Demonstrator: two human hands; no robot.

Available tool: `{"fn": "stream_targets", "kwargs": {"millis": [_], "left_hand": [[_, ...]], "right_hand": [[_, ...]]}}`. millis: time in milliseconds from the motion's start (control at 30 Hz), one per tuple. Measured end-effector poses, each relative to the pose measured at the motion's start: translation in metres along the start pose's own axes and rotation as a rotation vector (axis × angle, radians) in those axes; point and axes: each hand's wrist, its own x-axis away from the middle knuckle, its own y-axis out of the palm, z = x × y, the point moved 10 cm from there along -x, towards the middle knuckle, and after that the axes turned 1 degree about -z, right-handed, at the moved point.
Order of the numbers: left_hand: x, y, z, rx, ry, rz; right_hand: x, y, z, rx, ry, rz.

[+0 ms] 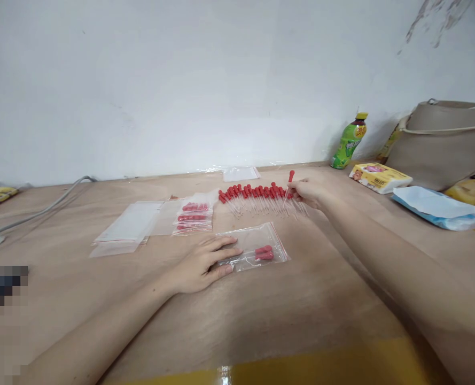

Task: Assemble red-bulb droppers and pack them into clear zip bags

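My left hand lies flat with fingers spread, its fingertips on a clear zip bag. Inside that bag are red-bulbed droppers, their thin stems partly under my fingers. Farther off, my right hand pinches a single dropper, held upright with its red bulb on top. Below and beside it spreads a row of loose droppers, bulbs toward the wall. Left of the row, filled zip bags overlap one another, red bulbs showing through.
Flat plastic bags lie at left, and another white bag rests by the wall. A green bottle, a yellow tissue pack, a blue-white packet and a beige handbag stand at right. A grey cable crosses the left side.
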Motion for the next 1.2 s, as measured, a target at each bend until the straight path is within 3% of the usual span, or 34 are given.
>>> {"fn": "stream_targets", "kwargs": {"millis": [167,333,500,667,933,1100,1200], "left_hand": [[0.000,-0.001,0.000,0.017,-0.005,0.004],[-0.001,-0.001,0.000,0.004,-0.018,-0.007],[0.000,0.000,-0.001,-0.007,-0.017,-0.007],[0.001,-0.004,-0.002,-0.005,-0.032,0.044],[0.001,-0.006,0.001,-0.020,-0.021,0.058],[0.001,-0.005,0.000,-0.020,-0.023,0.048],[0.001,-0.006,0.000,-0.021,-0.024,0.054]], "right_hand": [[0.049,0.008,-0.004,-0.292,-0.070,-0.087],[0.088,0.011,0.025,-0.499,-0.009,-0.006],[0.102,0.026,0.032,-0.554,0.031,0.017],[0.109,0.049,0.027,-0.640,0.029,-0.108],[0.116,0.057,0.024,-0.292,-0.078,-0.357],[0.118,0.058,0.014,-0.009,-0.242,-0.343],[0.118,0.059,0.014,0.008,-0.231,-0.355]]}}
